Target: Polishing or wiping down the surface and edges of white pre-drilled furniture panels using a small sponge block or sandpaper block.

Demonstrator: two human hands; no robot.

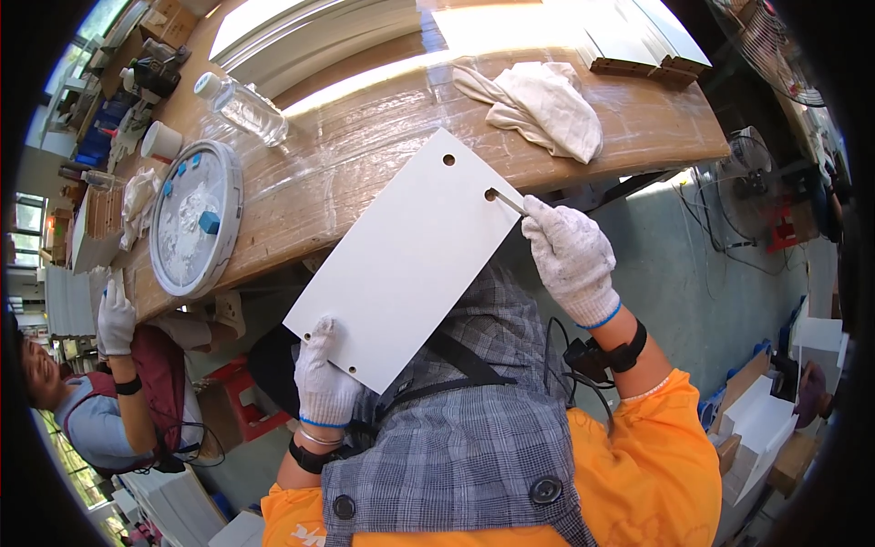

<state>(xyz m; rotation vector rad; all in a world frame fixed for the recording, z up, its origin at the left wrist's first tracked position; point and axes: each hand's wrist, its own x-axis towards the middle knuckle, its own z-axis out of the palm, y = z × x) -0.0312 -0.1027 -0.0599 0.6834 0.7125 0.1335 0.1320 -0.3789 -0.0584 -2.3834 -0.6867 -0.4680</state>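
A flat white rectangular panel [401, 260] with round holes near its two short ends lies tilted across my lap, its far end over the table edge. My left hand [325, 378], in a white knit glove, grips the panel's near left end with the thumb on top. Between the gloved fingers of my right hand [571, 253] is a thin, narrow greyish tool [509, 201]. Its tip is at a dark hole by the panel's right edge; how deep it reaches cannot be made out.
On the wooden table [365, 137] are a crumpled cloth [545, 108], a clear bottle [244, 111], a white cup [162, 142], and a round lid [233, 196] with white powder and blue blocks. A gloved co-worker [109, 392] sits at left. A fan [749, 173] stands at right.
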